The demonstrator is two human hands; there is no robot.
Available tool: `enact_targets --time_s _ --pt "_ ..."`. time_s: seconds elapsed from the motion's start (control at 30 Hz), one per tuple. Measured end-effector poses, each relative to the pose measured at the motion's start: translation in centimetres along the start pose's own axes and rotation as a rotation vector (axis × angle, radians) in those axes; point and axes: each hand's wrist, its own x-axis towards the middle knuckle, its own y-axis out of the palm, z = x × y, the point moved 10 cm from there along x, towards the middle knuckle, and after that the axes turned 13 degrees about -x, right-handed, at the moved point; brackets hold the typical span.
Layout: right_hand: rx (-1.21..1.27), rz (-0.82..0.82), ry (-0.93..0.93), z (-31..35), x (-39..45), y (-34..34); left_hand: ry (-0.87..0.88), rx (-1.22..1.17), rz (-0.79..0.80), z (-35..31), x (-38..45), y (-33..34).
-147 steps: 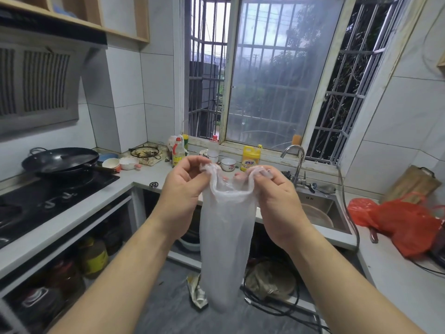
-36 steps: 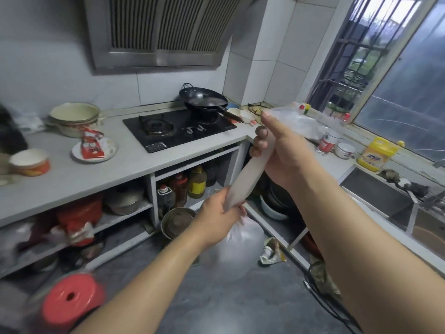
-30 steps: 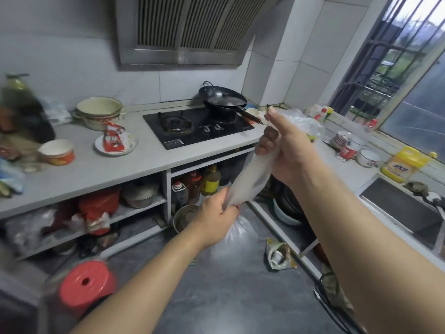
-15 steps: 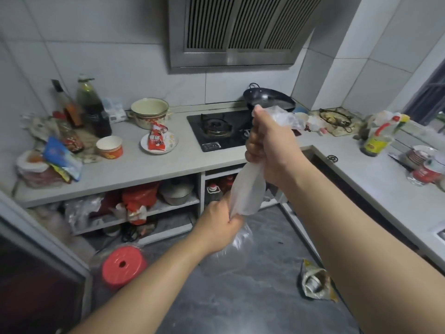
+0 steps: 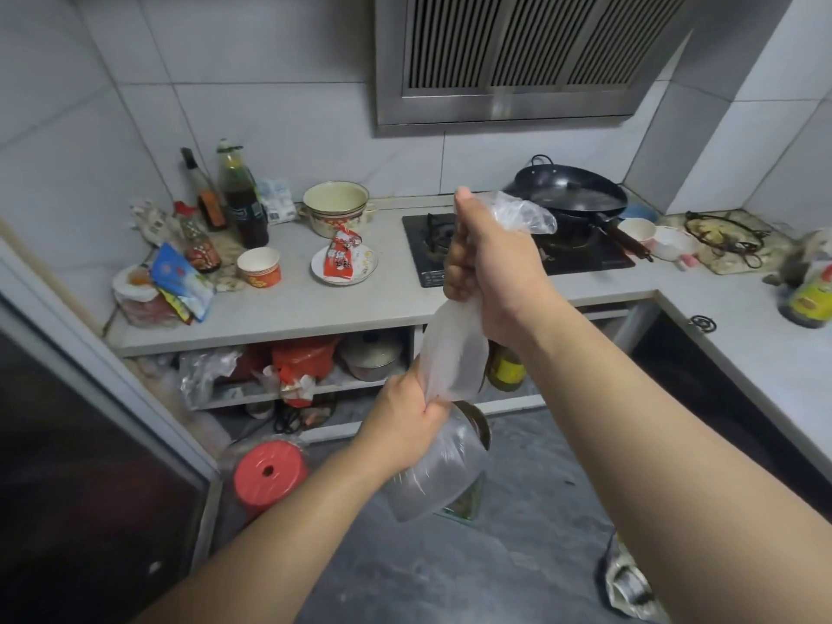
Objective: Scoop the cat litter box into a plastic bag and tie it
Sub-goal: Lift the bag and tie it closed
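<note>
While two bare arms reach forward, the left hand [image 5: 407, 418] grips a clear plastic bag [image 5: 452, 367] around its middle, the loose bottom ballooning below the fist. Higher and farther out, the right hand [image 5: 488, 272] is fisted around the bag's neck, crumpled film poking out above the thumb. It looks featherlight, limp and slippery, likely easy to tear; taking the rim at two opposite points would probably open it best. Beyond lies a cluttered kitchen counter [image 5: 288, 308]; no litter box shows.
</note>
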Motion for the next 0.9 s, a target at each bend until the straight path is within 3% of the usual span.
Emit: enact_targets --time_s 0.47,0.9 --pt "0.052 0.035 0.057 -2.6 3.2 5.5 0.034 0.08 -0.123 2.6 0.4 -4.1" --pt "-0.034 0.004 0.04 -2.7 6.2 15.3 0.085 0.056 -0.113 6.7 1.4 -12.5"
